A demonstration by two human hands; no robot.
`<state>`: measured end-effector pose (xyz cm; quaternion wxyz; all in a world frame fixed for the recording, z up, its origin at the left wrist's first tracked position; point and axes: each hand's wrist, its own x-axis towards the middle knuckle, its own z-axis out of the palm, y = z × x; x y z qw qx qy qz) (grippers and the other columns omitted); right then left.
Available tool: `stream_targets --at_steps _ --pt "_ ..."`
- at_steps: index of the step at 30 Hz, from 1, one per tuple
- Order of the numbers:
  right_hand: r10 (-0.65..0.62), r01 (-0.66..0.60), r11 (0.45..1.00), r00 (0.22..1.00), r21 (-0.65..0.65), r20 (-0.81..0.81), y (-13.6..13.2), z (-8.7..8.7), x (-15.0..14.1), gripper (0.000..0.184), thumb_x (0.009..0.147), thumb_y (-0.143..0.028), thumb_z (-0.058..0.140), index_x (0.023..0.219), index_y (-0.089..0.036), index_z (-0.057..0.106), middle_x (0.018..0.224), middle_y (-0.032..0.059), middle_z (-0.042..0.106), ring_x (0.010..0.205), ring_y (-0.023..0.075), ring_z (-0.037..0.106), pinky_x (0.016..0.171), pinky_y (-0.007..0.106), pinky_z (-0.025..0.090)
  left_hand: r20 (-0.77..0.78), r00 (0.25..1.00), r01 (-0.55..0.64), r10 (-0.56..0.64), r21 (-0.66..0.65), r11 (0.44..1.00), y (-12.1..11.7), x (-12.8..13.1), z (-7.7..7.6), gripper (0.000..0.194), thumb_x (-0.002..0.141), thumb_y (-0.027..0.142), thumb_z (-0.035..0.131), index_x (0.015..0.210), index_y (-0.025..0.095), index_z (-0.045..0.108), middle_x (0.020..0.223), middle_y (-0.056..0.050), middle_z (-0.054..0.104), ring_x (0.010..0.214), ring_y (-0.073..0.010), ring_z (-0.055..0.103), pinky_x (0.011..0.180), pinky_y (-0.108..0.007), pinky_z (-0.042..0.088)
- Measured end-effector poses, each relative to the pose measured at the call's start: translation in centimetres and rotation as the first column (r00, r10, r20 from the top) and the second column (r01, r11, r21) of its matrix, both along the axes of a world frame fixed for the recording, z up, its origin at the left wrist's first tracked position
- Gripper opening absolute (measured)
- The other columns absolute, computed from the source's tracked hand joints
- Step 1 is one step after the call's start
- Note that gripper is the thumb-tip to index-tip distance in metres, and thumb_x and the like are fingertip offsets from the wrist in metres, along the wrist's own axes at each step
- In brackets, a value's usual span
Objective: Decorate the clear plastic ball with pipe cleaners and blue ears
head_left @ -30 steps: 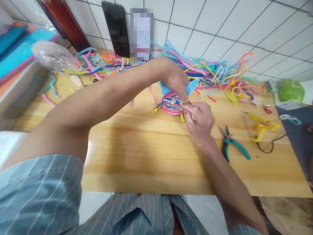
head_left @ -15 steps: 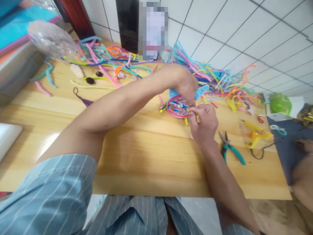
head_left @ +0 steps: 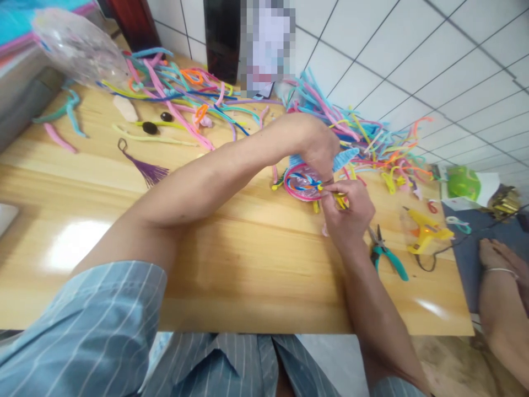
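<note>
A round craft piece (head_left: 286,186) of pipe cleaners has a pink rim, a shiny clear-purple inside with blue and orange strands, and light-blue points. My left hand (head_left: 320,144) bends over its far side; the fingers curl down onto it and are partly hidden by the back of the hand. My right hand (head_left: 350,212) is closed in a pinch at the right rim, where a small yellow pipe-cleaner tip (head_left: 320,188) shows at the fingertips. More yellow pipe cleaner (head_left: 341,200) pokes out by the right knuckles. The fingertips of both hands nearly meet.
Pliers (head_left: 387,255) and a yellow glue gun (head_left: 428,230) lie to the right. Loose pipe cleaners (head_left: 330,113) heap along the wall. A purple tassel (head_left: 149,170) and black oval pieces (head_left: 150,128) lie left. Another person's forearm (head_left: 500,298) is at the right edge.
The view has shifted a little, showing more of the tassel and the other person's arms. My right hand has turned slightly, baring the yellow pipe cleaner. Both hands stay at the craft piece.
</note>
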<state>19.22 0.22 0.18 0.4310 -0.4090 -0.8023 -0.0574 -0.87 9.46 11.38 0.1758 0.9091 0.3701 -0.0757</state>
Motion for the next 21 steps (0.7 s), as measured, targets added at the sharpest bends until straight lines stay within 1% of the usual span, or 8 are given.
stream_targets --at_steps 4,8,11,13,15,17,21 --pt "-0.030 0.019 0.991 0.996 -0.130 -0.088 -0.30 0.35 -0.35 0.011 0.093 -0.017 0.074 0.092 -0.027 0.076 0.087 -0.0012 0.082 0.082 0.0194 0.076 0.079 0.035 0.059 -0.002 1.000 0.019 -0.019 0.005 1.000 -0.04 -0.07 0.20 0.071 0.098 0.061 0.066 0.149 0.011 0.076 0.142 -0.021 0.081 0.113 -0.0391 0.076 0.105 -0.051 0.060" --pt "-0.101 0.044 0.966 0.971 -0.254 -0.215 -0.44 0.24 -0.66 0.005 0.089 -0.021 0.077 0.088 -0.026 0.075 0.084 -0.0023 0.079 0.077 0.0178 0.072 0.076 0.034 0.058 0.017 1.000 0.026 -0.026 -0.018 1.000 -0.33 -0.15 0.31 0.068 0.102 0.059 0.064 0.142 0.007 0.079 0.136 -0.024 0.083 0.109 -0.0381 0.075 0.103 -0.051 0.059" --pt "-0.143 0.033 0.940 0.942 -0.340 -0.303 -0.35 -0.02 -0.78 0.007 0.087 -0.028 0.079 0.088 -0.026 0.073 0.083 -0.0027 0.077 0.076 0.0174 0.070 0.076 0.034 0.058 0.044 0.999 -0.018 0.021 -0.074 0.997 -0.60 -0.26 0.32 0.073 0.101 0.063 0.068 0.145 0.006 0.078 0.139 -0.025 0.081 0.117 -0.0416 0.073 0.110 -0.054 0.054" --pt "-0.146 0.017 0.932 0.932 -0.361 -0.332 -0.27 -0.11 -0.78 0.009 0.086 -0.029 0.080 0.088 -0.026 0.072 0.083 -0.0026 0.077 0.076 0.0175 0.070 0.076 0.034 0.058 0.029 0.999 -0.042 0.045 -0.093 0.995 -0.70 -0.32 0.37 0.072 0.101 0.063 0.069 0.147 0.008 0.077 0.142 -0.023 0.080 0.122 -0.0430 0.072 0.115 -0.056 0.051" --pt "-0.135 0.006 0.932 0.933 -0.362 -0.332 -0.22 -0.12 -0.73 0.010 0.086 -0.029 0.080 0.088 -0.026 0.072 0.084 -0.0024 0.077 0.077 0.0176 0.071 0.077 0.034 0.059 0.009 0.999 -0.038 0.039 -0.093 0.995 -0.69 -0.39 0.47 0.070 0.102 0.063 0.067 0.146 0.010 0.077 0.143 -0.022 0.080 0.123 -0.0429 0.072 0.116 -0.057 0.051" --pt "-0.129 0.004 0.933 0.938 -0.360 -0.323 -0.21 -0.09 -0.66 0.009 0.086 -0.029 0.080 0.089 -0.027 0.072 0.084 -0.0023 0.077 0.078 0.0177 0.071 0.077 0.034 0.059 -0.005 1.000 -0.018 0.018 -0.074 0.997 -0.58 -0.51 0.60 0.069 0.102 0.065 0.065 0.145 0.012 0.078 0.141 -0.021 0.081 0.119 -0.0415 0.073 0.113 -0.056 0.053" --pt "-0.125 0.000 0.932 0.938 -0.362 -0.324 -0.23 -0.13 -0.63 0.010 0.085 -0.029 0.081 0.089 -0.027 0.072 0.084 -0.0022 0.079 0.078 0.0178 0.071 0.077 0.034 0.059 -0.048 0.998 0.036 -0.037 -0.014 0.999 -0.16 -0.91 0.85 0.070 0.098 0.070 0.066 0.139 0.015 0.080 0.136 -0.019 0.082 0.108 -0.0359 0.073 0.106 -0.051 0.057"
